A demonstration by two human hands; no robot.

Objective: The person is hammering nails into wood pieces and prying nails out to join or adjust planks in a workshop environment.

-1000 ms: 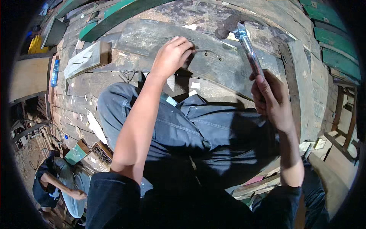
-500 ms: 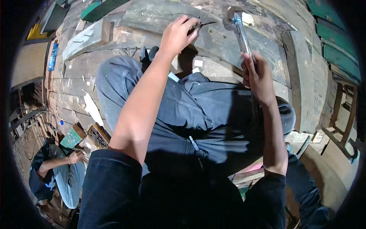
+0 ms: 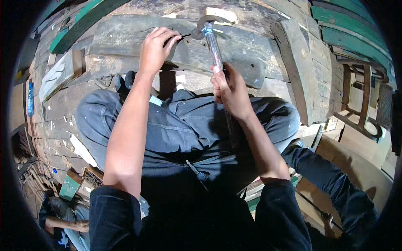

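Note:
My left hand (image 3: 157, 50) is closed over a grey wooden board (image 3: 125, 39), pinching a thin dark nail (image 3: 185, 36) that points to the right. In my right hand (image 3: 232, 90), the fingers wrap round the handle of a hammer (image 3: 214, 52). Its dark curved head is over the board, just right of the nail's end; whether they touch I cannot tell. Behind the hammer head lies a pale wood block (image 3: 224, 15). My crossed legs in dark trousers are beneath both forearms.
A short board with nails sticking out (image 3: 63, 75) lies at left. Green-painted planks (image 3: 347, 31) are at far right, near a wooden frame (image 3: 362, 100). Another person's leg (image 3: 331, 178) stretches along the right; a second person's arm (image 3: 69, 224) shows at lower left.
The whole view has shifted, so things appear further left. The hammer head has come closer to the nail in my left hand. Both hands keep their grip.

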